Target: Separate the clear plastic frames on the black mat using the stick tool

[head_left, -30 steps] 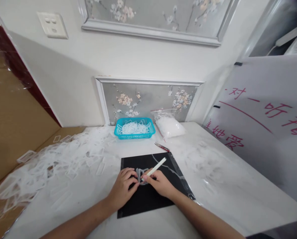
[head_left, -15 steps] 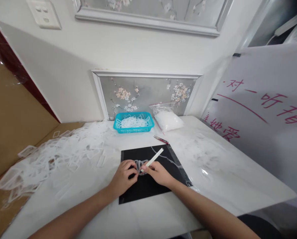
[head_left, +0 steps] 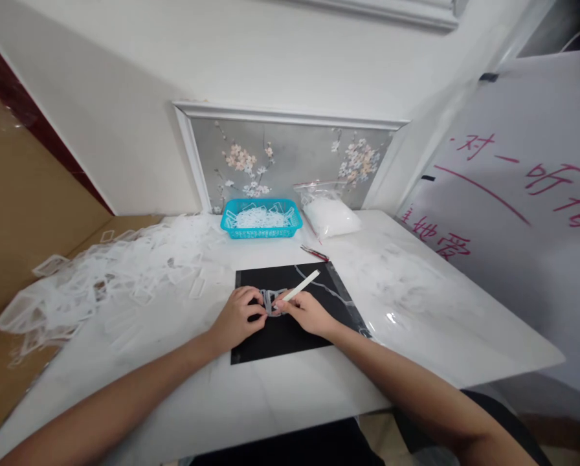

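Observation:
On the black mat [head_left: 265, 340], my left hand [head_left: 236, 317] pinches the left side of a small clear plastic frame [head_left: 269, 301]. My right hand [head_left: 309, 314] grips a slim, pale stick-shaped tool [head_left: 303, 285], which slants up to the right. Its lower end is close to the plastic piece, where my right fingertips also are. The tool's working tip is too small to make out. Parts of the clear piece are hidden behind my fingers.
A blue basket [head_left: 261, 232] of small clear pieces stands at the back beside a zip bag [head_left: 329, 215] of white material. Red-handled snips [head_left: 315, 253] lie behind the mat. A heap of clear plastic frames [head_left: 125, 272] covers the table's left; thin plastic bits lie right.
My view has tilted downward, so the table scene sits higher and more of the front edge shows. Both hands keep nearly the same hold on the plastic piece and the tool.

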{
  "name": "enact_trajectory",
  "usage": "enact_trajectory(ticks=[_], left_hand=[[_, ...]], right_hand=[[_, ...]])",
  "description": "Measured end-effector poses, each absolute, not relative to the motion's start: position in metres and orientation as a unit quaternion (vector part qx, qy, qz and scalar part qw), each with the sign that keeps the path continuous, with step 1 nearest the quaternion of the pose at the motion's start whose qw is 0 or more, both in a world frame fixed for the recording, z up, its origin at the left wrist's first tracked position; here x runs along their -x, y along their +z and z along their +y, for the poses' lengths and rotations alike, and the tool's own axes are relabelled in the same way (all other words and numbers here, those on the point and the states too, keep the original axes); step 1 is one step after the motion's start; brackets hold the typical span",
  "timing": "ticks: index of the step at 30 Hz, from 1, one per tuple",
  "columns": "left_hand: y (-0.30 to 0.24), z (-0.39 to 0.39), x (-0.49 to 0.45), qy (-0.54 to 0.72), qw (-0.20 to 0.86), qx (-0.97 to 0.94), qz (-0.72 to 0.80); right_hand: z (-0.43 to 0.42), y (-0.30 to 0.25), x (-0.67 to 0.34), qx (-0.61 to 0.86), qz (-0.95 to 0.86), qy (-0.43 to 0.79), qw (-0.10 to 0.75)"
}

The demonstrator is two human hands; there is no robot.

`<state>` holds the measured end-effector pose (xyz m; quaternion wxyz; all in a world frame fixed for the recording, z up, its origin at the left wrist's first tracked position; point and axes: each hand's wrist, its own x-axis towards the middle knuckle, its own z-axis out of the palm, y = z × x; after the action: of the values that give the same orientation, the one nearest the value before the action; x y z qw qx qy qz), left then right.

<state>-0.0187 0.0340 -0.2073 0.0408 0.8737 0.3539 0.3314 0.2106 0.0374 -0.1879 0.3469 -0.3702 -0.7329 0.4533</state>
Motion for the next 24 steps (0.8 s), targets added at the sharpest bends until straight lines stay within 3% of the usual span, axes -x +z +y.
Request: enact_trajectory(ticks=[24], left_hand=[[-0.2037, 0.0308, 0.0215, 0.309, 0.036, -0.875, 0.370]], right_hand=[[0.0383, -0.1853, -0.2127, 0.355, -0.768, 0.430, 0.316]])
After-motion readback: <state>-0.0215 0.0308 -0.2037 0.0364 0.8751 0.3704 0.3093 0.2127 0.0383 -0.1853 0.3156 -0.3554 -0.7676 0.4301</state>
